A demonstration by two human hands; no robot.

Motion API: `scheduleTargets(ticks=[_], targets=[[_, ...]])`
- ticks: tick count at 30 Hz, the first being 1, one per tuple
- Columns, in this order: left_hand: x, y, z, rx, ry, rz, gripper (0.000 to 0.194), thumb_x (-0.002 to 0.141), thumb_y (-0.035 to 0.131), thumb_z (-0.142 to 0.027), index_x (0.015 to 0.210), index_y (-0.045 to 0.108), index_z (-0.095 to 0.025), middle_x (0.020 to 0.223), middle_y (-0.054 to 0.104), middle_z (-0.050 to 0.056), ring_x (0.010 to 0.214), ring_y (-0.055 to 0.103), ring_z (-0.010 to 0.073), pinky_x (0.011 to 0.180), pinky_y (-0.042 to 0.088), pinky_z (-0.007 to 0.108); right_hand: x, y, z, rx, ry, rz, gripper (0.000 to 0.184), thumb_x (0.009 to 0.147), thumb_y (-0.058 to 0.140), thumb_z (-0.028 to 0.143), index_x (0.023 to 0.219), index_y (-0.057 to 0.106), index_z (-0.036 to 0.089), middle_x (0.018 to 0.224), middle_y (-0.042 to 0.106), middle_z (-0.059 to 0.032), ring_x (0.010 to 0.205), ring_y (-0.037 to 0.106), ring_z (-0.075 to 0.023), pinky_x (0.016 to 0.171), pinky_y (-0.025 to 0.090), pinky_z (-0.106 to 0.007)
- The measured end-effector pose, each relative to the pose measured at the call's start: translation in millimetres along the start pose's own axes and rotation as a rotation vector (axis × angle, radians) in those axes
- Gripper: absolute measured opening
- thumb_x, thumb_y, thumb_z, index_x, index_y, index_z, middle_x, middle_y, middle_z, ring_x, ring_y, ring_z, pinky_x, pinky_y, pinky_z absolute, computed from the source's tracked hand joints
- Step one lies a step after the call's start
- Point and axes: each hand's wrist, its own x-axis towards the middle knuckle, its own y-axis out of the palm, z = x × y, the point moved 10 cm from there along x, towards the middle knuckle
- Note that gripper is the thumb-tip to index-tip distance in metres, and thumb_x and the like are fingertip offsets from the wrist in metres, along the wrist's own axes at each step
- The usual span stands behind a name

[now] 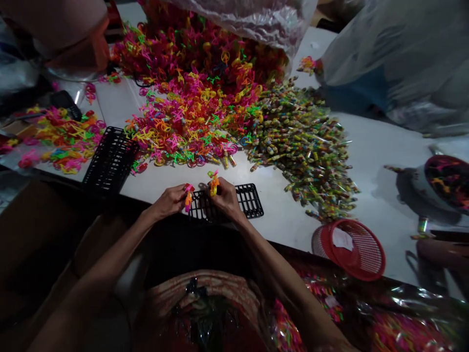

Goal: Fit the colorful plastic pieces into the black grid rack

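Observation:
My left hand [171, 200] pinches small pink and orange plastic toy pieces [188, 198] between thumb and fingers. Over a black slotted rack [252, 200], my right hand [227, 198] grips a few yellow, orange and green plastic toy pieces [214, 185]. Both hands are close together at the table's near edge, and the right one hides part of the rack. Just beyond them spreads a big heap of bright plastic toy pieces [183, 117]. Beside that heap lies a pile of small wrapped tubes [304, 142].
A stack of black slotted racks [110, 159] lies to the left, near more toy pieces [69, 137]. On the right are a red basket [366, 249] and a bowl of pieces [447, 181]. Another person's hand [439, 252] shows at the right edge. Clear plastic bags [395, 54] stand behind.

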Motion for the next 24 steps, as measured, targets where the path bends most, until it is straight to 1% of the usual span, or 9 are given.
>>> scheduleTargets(ticks=[1,2,5,8,11,15,18,20,24], targets=[[0.2,1.1,1.3,0.008,0.003,0.012,0.022,0.091,0.046,-0.032,0.083,0.062,-0.019,0.080,0.062,0.004,0.071,0.061,0.0146,0.065,0.051,0.025,0.8,-0.2,0.9,0.001,-0.005,-0.006,0.013,0.073,0.056,0.030,0.067,0.050,0.020,0.065,0.046,0.0029,0.062,0.043,-0.0120,0.058,0.034,-0.023],[-0.4,0.9,2.4,0.021,0.001,-0.003,0.023,0.091,0.046,-0.033,0.082,0.061,-0.019,0.080,0.061,0.004,0.071,0.060,0.0149,0.065,0.050,0.026,1.3,-0.4,2.4,-0.004,-0.008,-0.010,0.012,0.073,0.056,0.029,0.067,0.050,0.020,0.065,0.046,0.0029,0.062,0.043,-0.0120,0.058,0.034,-0.023],[-6.6,-3.5,2.7,0.085,-0.022,-0.141,0.029,0.093,0.043,-0.037,0.079,0.060,-0.019,0.077,0.060,0.005,0.074,0.060,0.0167,0.069,0.050,0.028,-1.4,1.5,13.8,-0.020,-0.040,0.015,0.010,0.070,0.054,0.026,0.063,0.050,0.020,0.065,0.046,0.0025,0.062,0.043,-0.0122,0.059,0.033,-0.024],[-13.9,-5.2,-0.7,0.121,-0.054,-0.263,0.028,0.093,0.044,-0.037,0.084,0.062,-0.018,0.079,0.061,0.007,0.078,0.061,0.0182,0.072,0.051,0.030,-13.2,3.8,27.2,0.016,-0.079,0.048,0.010,0.070,0.053,0.026,0.063,0.053,0.020,0.066,0.049,0.0016,0.063,0.045,-0.0122,0.060,0.034,-0.024],[-16.7,-6.0,-4.7,0.110,-0.079,-0.330,0.022,0.091,0.047,-0.034,0.089,0.063,-0.018,0.084,0.063,0.007,0.082,0.062,0.0183,0.074,0.051,0.030,-27.3,7.7,25.9,0.045,-0.016,0.079,0.011,0.072,0.052,0.026,0.062,0.052,0.020,0.064,0.048,0.0020,0.061,0.044,-0.0119,0.058,0.033,-0.024],[-15.3,-6.7,-5.8,0.097,-0.115,-0.357,0.020,0.090,0.047,-0.028,0.085,0.064,-0.019,0.086,0.063,0.007,0.085,0.062,0.0189,0.075,0.052,0.030,-36.1,15.3,21.0,0.017,0.037,0.119,0.010,0.071,0.054,0.026,0.064,0.053,0.020,0.065,0.048,0.0019,0.062,0.044,-0.0126,0.057,0.032,-0.024],[-14.1,-4.7,-3.5,0.106,-0.143,-0.347,0.019,0.089,0.048,-0.028,0.083,0.064,-0.019,0.085,0.062,0.006,0.084,0.062,0.0184,0.074,0.051,0.030,-38.2,13.2,21.6,0.059,0.034,0.071,0.010,0.072,0.055,0.027,0.065,0.054,0.020,0.066,0.049,0.0015,0.064,0.045,-0.0131,0.058,0.035,-0.024],[-14.3,-4.8,-3.6,0.107,-0.137,-0.362,0.021,0.090,0.047,-0.029,0.083,0.063,-0.019,0.084,0.062,0.006,0.083,0.062,0.0182,0.073,0.051,0.029,-41.6,12.5,21.7,0.117,0.037,0.050,0.009,0.072,0.055,0.028,0.067,0.055,0.020,0.068,0.050,0.0009,0.065,0.046,-0.0133,0.060,0.036,-0.025],[-14.6,-4.6,-4.4,0.112,-0.112,-0.393,0.028,0.093,0.044,-0.036,0.083,0.063,-0.018,0.083,0.062,0.007,0.082,0.061,0.0184,0.074,0.050,0.030,-51.2,18.8,16.5,0.190,0.094,0.075,0.012,0.071,0.058,0.030,0.067,0.057,0.019,0.068,0.052,0.0009,0.063,0.046,-0.0131,0.058,0.037,-0.024]])
